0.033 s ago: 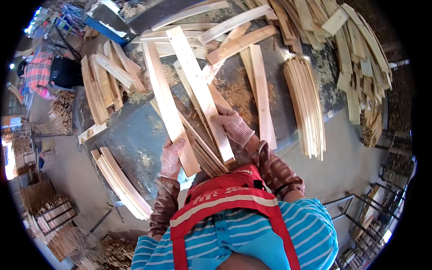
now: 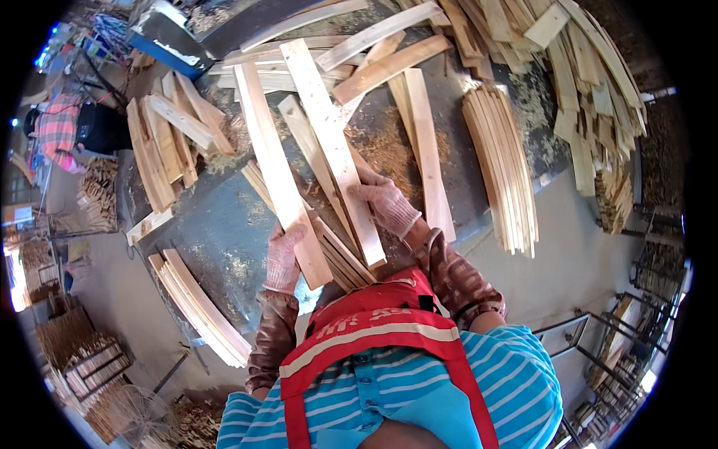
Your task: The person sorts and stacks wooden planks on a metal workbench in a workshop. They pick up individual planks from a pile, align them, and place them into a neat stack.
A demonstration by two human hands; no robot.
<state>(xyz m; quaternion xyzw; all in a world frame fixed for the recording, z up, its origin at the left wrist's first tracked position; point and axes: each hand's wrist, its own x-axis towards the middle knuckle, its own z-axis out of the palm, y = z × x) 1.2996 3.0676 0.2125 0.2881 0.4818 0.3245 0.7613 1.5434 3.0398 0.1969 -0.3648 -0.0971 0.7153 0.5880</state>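
The left hand point(image 2: 283, 258) and right hand point(image 2: 387, 207), both gloved, are shown each closed on a board, thumb uppermost, the fingers beneath hidden: the left board point(image 2: 273, 165) is gripped near its lower end, the right board point(image 2: 321, 112) by its right edge. The two are held side by side, apart, above the dark table point(image 2: 213, 228). At the far right, a large heap point(image 2: 591, 75) is left in disorder; nearer, a right stack point(image 2: 501, 172) and a smaller left stack point(image 2: 196, 307) are neatly aligned. Loose boards point(image 2: 340, 258) are seen beneath the held pair, with shavings point(image 2: 393, 161) scattered beyond. The work is judged partly done: two stacks are formed, while heaped, loose and held boards are left unstacked.
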